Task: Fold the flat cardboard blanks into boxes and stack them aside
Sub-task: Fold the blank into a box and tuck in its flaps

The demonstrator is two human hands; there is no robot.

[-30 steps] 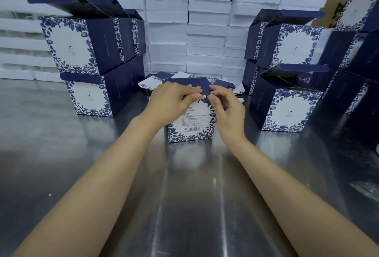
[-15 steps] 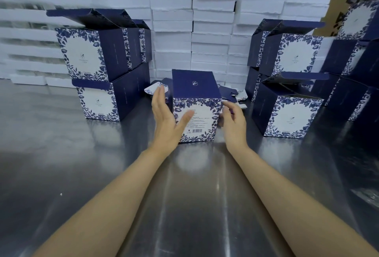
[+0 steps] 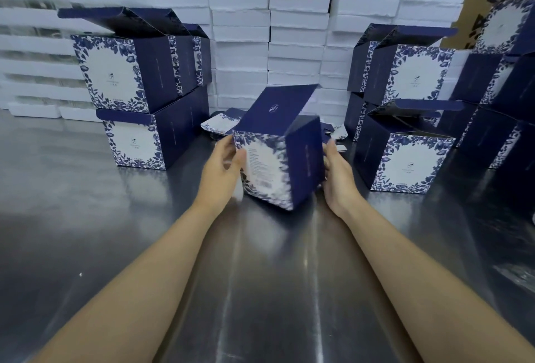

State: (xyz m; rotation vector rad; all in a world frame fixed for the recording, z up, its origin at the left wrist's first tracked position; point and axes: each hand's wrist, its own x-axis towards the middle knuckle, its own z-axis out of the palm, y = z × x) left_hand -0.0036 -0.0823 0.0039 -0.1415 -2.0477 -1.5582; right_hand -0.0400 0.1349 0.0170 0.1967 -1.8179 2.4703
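Note:
A folded navy box with a blue floral white front is in the middle of the steel table, tilted and turned so its navy side faces right. My left hand grips its left edge, thumb on the printed front. My right hand holds the navy right side, its fingers hidden behind the box. Flat blanks lie on the table just behind it.
Folded boxes with raised lids are stacked two high at the left and at the right, with more at the far right. White foam trays are piled along the back, in front of brown cartons.
A second ago both hands pressed the top flap shut. They then moved to the box's sides, and now the box is tilted and turned with its navy side swung toward me.

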